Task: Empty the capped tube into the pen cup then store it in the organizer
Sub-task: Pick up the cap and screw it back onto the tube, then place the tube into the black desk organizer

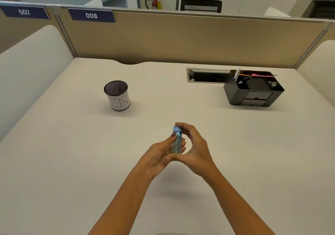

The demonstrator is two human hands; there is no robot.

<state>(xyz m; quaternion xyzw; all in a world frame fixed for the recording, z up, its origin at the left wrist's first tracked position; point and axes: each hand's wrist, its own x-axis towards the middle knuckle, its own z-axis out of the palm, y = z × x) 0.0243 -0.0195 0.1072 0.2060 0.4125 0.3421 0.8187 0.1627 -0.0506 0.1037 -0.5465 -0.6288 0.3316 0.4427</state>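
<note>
A clear tube (176, 143) with a light blue cap (177, 129) stands upright above the desk's middle, held between both hands. My left hand (159, 155) grips the tube's body from the left. My right hand (194, 144) curls around its right side, with fingertips on the cap. Something dark and small fills the tube; I cannot make out what. The black mesh pen cup (117, 95), wrapped in white paper marked "IN", stands far left. The black desk organizer (253, 89) sits at the far right and holds pens and pink notes.
The beige desk (72, 162) is ringed by tan partition panels (181, 40) at the back and white curved dividers at both sides. A grey cable slot (206, 75) is set into the desk just left of the organizer.
</note>
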